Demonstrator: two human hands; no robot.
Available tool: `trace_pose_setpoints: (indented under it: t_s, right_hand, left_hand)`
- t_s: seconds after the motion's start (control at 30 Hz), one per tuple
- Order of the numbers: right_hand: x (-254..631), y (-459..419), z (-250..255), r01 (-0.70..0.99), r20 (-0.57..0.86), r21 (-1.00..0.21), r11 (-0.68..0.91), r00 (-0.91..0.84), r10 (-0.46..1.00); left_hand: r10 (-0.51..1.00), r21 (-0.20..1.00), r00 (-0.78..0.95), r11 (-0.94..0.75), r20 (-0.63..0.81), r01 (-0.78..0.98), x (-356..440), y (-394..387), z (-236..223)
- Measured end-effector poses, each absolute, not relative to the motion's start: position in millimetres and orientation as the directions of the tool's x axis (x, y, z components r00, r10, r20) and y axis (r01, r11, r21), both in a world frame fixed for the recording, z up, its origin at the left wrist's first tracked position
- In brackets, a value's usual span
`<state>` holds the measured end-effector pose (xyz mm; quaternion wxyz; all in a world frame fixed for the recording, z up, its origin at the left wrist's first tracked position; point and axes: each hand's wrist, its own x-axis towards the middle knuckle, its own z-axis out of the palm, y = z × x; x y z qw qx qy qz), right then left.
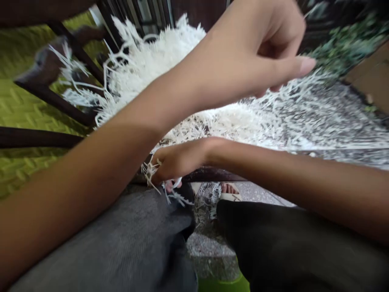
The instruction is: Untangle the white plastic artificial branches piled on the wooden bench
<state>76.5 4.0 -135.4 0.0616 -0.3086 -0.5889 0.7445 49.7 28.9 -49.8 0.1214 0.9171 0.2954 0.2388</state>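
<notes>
The right hand point(182, 160) is clenched on white threads point(151, 172) at the near edge of a shaggy white mat point(158, 69) resting against a dark wooden frame point(54, 97); the left hand point(258, 52) hovers above the mat, loosely curled, grasping nothing

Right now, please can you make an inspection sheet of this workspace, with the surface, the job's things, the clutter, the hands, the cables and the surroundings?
Surface: dark wooden frame, under the strands.
Job's things: white strands, a thick shaggy mass.
Clutter: nothing seen.
Hands: left hand above the strands, blurred, fingers curled; right hand gripping strands near the frame.
Cables: nothing seen.
Surroundings: green mat on the left, speckled floor between the knees, sandalled foot beyond them, plants at upper right.
</notes>
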Motion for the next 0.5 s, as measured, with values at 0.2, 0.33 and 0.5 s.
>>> trace_pose_setpoints:
  t_s: [0.2,0.33,0.5]
  right_hand:
    - [103.0,-0.9,-88.9,0.309,-0.262,-0.951,0.017,-0.834,0.486]
    - [115.5,-6.6,-70.7,0.293,-0.241,-0.955,-0.044,-0.680,0.693]
    - [125.2,-29.4,-47.2,0.100,-0.176,-0.984,-0.146,-0.635,0.753]
  left_hand:
    - [0.677,0.322,0.537,-0.724,0.503,0.611,34.2,-2.2,0.7]
    - [0.707,0.351,0.449,-0.680,0.546,0.644,36.8,-27.2,24.2]
    - [0.726,0.341,0.363,-0.625,0.584,0.702,34.0,-57.9,43.8]
